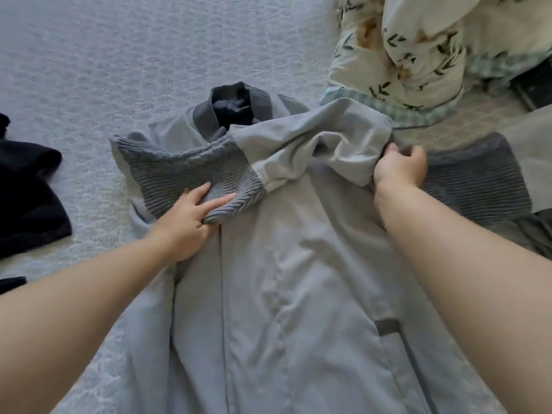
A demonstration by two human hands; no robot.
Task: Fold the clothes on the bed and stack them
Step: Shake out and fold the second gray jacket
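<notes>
A light grey jacket (298,279) with darker ribbed collar and cuffs lies front up on the bed, collar at the far end. One sleeve is folded across the chest, its ribbed cuff (191,171) reaching the left side. My left hand (191,216) pinches that cuff's lower edge between thumb and fingers. My right hand (400,168) grips the sleeve fabric at the jacket's right shoulder, fingers curled round the fold. A second ribbed cuff (475,180) lies just right of my right hand.
The bed has a pale textured cover (119,70). Dark navy clothes (27,192) lie at the left edge. A cream quilt with a leaf print (418,55) is bunched at the far right, with a dark object (534,85) beyond it.
</notes>
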